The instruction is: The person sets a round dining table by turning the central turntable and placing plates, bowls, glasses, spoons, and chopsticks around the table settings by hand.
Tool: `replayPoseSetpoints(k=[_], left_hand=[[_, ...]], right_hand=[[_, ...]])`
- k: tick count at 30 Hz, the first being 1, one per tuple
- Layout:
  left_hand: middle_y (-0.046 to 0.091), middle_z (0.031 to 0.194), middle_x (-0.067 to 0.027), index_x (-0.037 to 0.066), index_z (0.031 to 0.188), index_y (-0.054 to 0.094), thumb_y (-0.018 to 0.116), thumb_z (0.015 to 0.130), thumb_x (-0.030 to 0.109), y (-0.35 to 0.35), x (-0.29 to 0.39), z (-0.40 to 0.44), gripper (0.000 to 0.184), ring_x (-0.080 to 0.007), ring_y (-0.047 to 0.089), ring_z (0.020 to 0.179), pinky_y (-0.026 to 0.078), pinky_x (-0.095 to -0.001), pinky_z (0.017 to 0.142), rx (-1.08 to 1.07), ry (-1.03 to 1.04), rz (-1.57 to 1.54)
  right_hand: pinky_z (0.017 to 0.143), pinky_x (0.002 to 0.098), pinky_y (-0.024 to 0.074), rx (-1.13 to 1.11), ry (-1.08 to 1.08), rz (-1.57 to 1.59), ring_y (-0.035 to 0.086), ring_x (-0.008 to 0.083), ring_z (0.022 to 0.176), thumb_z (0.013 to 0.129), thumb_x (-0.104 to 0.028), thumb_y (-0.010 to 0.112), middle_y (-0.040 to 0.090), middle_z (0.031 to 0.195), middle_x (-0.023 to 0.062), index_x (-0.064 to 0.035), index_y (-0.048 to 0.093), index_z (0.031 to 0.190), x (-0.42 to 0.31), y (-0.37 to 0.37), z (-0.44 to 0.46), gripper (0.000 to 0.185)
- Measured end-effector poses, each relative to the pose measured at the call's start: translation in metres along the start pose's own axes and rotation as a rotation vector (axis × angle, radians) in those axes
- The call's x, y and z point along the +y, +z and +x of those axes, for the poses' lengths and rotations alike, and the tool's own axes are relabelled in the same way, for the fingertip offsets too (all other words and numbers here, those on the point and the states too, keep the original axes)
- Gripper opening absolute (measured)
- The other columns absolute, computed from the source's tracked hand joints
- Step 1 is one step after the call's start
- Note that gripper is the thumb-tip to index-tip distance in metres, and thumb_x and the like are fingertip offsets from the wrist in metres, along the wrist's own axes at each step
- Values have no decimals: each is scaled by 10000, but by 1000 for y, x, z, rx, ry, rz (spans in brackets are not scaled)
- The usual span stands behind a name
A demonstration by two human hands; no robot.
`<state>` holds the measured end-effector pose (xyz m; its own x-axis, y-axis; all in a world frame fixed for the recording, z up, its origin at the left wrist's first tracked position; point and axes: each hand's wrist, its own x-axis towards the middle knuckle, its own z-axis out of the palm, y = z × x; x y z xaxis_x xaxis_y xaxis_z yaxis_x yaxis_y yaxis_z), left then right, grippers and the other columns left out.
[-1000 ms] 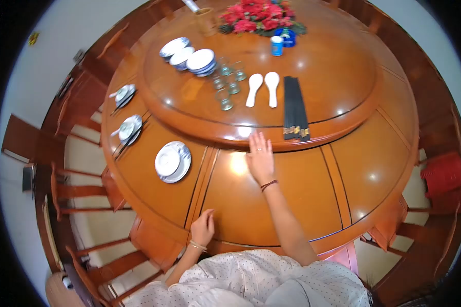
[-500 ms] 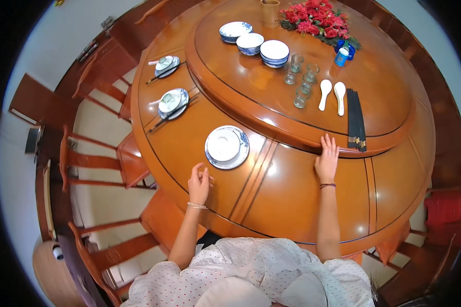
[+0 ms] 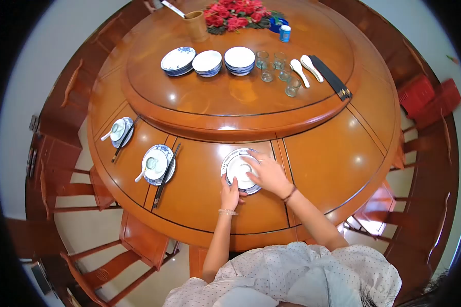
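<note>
A white bowl sits on a blue-and-white plate at the table's near side. My left hand is at the near left of this stack, thumb against the bowl and fingers along its left side. From the right, my right hand reaches over the bowl, fingers and thumb curved at its right part. That hand covers part of the bowl, and whether anything small lies under the fingers cannot be told. To the left, another plate bears a bowl, a small glass and a spoon, with black chopsticks beside it.
On the raised turntable stand stacked plates, bowls, more bowls, several glasses, white spoons and black chopsticks. Red flowers stand behind. Wooden chairs surround the table.
My right hand has left the turntable's edge and come over to the bowl. My left hand has moved onto the bowl and plate. The view has turned, and the turntable's items appear shifted left.
</note>
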<state>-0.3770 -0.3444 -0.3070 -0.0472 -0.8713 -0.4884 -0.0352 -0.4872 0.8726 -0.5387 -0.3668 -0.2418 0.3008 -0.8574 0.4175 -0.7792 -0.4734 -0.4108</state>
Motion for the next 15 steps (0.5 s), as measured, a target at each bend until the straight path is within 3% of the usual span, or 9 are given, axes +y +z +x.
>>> replayPoseSetpoints(k=[1, 3, 7, 9, 11, 12, 13, 15], left_hand=[[592, 857, -205, 12, 1334, 78, 401, 919, 260, -5, -2, 7, 582, -233, 637, 584, 492, -288, 352, -36, -36, -14], [572, 900, -227, 29, 1324, 72, 378, 923, 236, -15, -9, 21, 545, -263, 636, 576, 496, -296, 342, -132, -72, -32], [527, 1005, -248, 52, 1289, 118, 361, 920, 181, -22, -18, 36, 460, -284, 636, 588, 507, -300, 353, -268, -98, -42], [517, 1014, -243, 50, 1285, 114, 354, 915, 158, -22, -22, 42, 454, -278, 638, 616, 515, -299, 371, -297, -137, -65], [512, 1013, -238, 44, 1275, 119, 343, 909, 129, -25, -22, 45, 437, -271, 640, 640, 521, -295, 387, -327, -106, -34], [513, 1008, -232, 38, 1268, 124, 340, 907, 119, -27, -22, 45, 428, -266, 640, 637, 520, -292, 387, -338, -84, -29], [514, 1002, -227, 32, 1261, 130, 337, 904, 109, -27, -24, 46, 419, -261, 639, 634, 519, -288, 387, -347, -68, -27], [515, 994, -215, 26, 1249, 144, 343, 905, 103, -27, -24, 46, 405, -247, 637, 621, 514, -272, 389, -352, -119, -46]], right_hand=[[744, 386, 462, 5, 20, -5, 537, 285, 923, 759, -202, 599, 557, 1051, 118, -149, 517, 1158, -4, 12, 1, 411], [711, 365, 465, -270, -40, -104, 528, 246, 919, 745, -215, 604, 549, 1040, 88, -187, 495, 1190, -11, 33, 6, 459], [692, 330, 462, -382, -53, -330, 551, 223, 867, 694, -210, 617, 561, 984, 104, -180, 550, 1036, -6, 62, 7, 350], [731, 347, 448, -424, 4, -347, 569, 226, 865, 685, -203, 635, 595, 922, 120, -128, 554, 949, -3, 62, 16, 286], [668, 375, 457, -718, -94, -507, 576, 213, 854, 646, -283, 686, 617, 812, 129, -77, 540, 987, -4, 37, 36, 423], [681, 379, 448, -546, -84, -348, 591, 229, 813, 631, -368, 716, 614, 717, 137, -46, 535, 947, 1, 20, 38, 487], [681, 379, 448, -545, -70, -360, 591, 229, 813, 631, -368, 716, 614, 717, 137, -46, 535, 947, 5, 2, 42, 487], [701, 352, 442, -370, 379, 183, 588, 207, 783, 642, -374, 743, 611, 785, 118, -42, 525, 907, 17, -24, 46, 477]])
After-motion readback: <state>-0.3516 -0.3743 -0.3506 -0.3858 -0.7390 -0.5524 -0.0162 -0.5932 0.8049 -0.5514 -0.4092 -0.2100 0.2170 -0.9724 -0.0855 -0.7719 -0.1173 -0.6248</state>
